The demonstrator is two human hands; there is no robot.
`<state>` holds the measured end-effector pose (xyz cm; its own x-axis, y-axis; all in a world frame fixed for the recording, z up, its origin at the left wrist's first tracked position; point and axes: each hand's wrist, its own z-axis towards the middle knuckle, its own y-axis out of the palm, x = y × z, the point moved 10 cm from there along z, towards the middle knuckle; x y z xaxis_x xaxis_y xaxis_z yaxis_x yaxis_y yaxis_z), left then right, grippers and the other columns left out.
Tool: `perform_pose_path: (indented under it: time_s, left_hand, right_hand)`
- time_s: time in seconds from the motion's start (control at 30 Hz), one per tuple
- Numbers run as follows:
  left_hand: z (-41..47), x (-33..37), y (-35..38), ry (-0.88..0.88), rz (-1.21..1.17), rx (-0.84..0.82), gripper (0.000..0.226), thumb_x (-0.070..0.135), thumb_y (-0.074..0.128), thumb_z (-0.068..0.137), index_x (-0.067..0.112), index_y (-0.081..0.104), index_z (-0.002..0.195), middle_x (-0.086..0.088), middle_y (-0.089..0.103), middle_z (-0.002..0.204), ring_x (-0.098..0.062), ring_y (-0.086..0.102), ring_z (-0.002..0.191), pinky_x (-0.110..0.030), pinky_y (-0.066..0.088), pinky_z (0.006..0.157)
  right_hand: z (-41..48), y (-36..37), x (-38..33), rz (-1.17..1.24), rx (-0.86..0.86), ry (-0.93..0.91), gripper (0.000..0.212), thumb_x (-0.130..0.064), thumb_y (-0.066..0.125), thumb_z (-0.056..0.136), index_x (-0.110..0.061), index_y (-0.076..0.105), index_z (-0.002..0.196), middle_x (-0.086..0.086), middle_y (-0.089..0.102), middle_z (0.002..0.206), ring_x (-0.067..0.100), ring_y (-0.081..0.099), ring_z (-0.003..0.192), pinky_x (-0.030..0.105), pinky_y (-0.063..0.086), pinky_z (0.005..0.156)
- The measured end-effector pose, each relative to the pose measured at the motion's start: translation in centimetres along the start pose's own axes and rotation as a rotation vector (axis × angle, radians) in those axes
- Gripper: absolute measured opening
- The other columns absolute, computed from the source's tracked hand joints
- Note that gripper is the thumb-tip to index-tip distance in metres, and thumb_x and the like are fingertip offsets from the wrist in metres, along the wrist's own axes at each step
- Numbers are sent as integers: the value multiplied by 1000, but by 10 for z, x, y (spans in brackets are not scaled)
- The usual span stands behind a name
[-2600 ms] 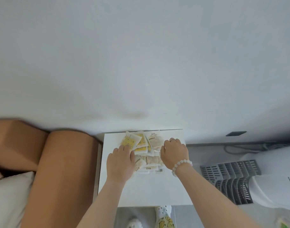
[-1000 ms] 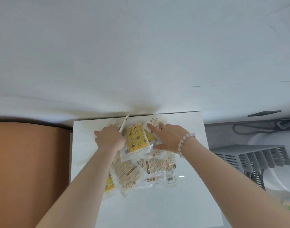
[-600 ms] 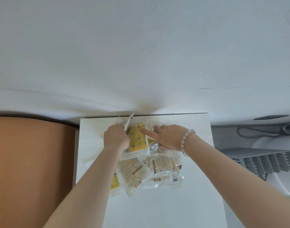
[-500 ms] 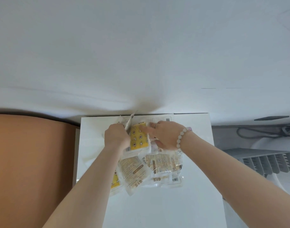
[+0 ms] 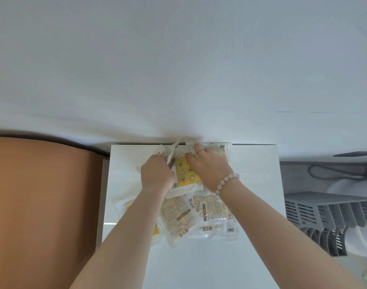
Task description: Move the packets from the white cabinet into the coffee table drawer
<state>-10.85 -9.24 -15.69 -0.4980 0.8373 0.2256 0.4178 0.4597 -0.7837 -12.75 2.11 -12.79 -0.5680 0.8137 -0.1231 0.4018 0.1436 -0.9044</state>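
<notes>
My packets (image 5: 178, 217) are thin plastic, shiny and crinkly. The white counter (image 5: 257, 184) under them is smooth and glossy. My bracelet (image 5: 225, 180) has smooth, shiny beads. My ring (image 5: 201, 150) looks like metal. The brown couch arm (image 5: 42, 205) looks smooth and matt.

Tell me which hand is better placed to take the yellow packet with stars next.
Right, probably. The right hand lies with straight fingers on the yellow packet, while the left hand is busy: it grips the upright packets at the far left of the pile.
</notes>
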Motion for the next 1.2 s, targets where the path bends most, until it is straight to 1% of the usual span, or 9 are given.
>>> perform_pose_path:
  time_s: [0.2, 0.3, 0.37, 0.43, 0.5, 0.63, 0.73, 1.07, 1.2]
  left_hand:
    - [-3, -5, -6, -10, -13, -10, 13, 10, 49, 92, 14, 60, 98, 3, 51, 76, -18, 49, 72, -21, 35, 59]
    - [-6, -12, -8, -20, -63, -107, 10, 18, 50, 93, 16, 54, 84, 3, 51, 72, -17, 49, 67, -21, 33, 51]
    - [-11, -18, -12, -22, -108, -143, 19, 19, 52, 91, 15, 52, 72, 3, 51, 66, -12, 47, 57, -21, 32, 47]
    - [-18, -23, -22, -44, -147, -121, 21, 18, 52, 90, 14, 51, 70, 2, 50, 62, -11, 45, 52, -20, 31, 44]
    - [-28, -21, -35, -58, -173, -59, 27, 14, 51, 92, 14, 46, 65, 1, 48, 61, -12, 43, 51, -20, 30, 44]
    - [-53, 5, -58, -1, -227, -11, 28, 13, 48, 94, 16, 47, 66, 1, 51, 64, -10, 44, 53, -19, 30, 45]
    - [-71, 28, -75, 41, -262, -11, 28, 13, 48, 94, 14, 49, 66, 2, 52, 62, -10, 44, 50, -19, 29, 44]
    - [-168, 92, -96, 41, -443, -96, 31, 13, 46, 96, 16, 45, 64, 4, 50, 63, -8, 44, 54, -13, 30, 40]
    - [-210, 114, -86, -50, -586, -120, 28, 11, 44, 95, 12, 47, 67, -3, 50, 66, -14, 43, 54, -23, 32, 47]
  right_hand:
    - [10, -5, 6, -90, 105, 30, 42, -5, 61, 81, -12, 57, 122, 11, 63, 112, 26, 64, 88, 31, 53, 61]
    - [2, -25, 14, -44, 181, 48, 46, -5, 85, 48, -10, 72, 92, 4, 67, 67, 18, 63, 49, 21, 42, 36]
    - [-8, -31, 23, 69, 140, 75, 52, 0, 80, 59, -5, 68, 108, 8, 69, 82, 22, 67, 59, 25, 46, 41]
    - [-22, -34, 37, 197, 115, 140, 55, 1, 55, 85, -9, 43, 138, 9, 59, 117, 25, 65, 92, 32, 51, 66]
    - [-40, -41, 54, 357, 132, 264, 52, -3, 47, 90, -15, 39, 140, 5, 53, 122, 23, 61, 100, 30, 49, 78]
    - [-89, -59, 76, 901, 365, 520, 19, -9, 53, 92, -15, 66, 104, -1, 64, 90, 15, 60, 82, 22, 48, 75]
    - [-122, -50, 81, 1138, 380, 713, 27, -13, 53, 94, -20, 54, 68, -5, 51, 60, 6, 46, 52, 9, 38, 49]
    - [-196, -88, 66, 1370, 210, 794, 35, -41, 45, 96, -10, 54, 82, 1, 61, 77, 11, 57, 66, 18, 45, 55]
    - [-232, -119, 69, 1241, 299, 835, 53, -55, 44, 91, -17, 35, 56, -4, 39, 52, 10, 36, 45, 21, 32, 47]
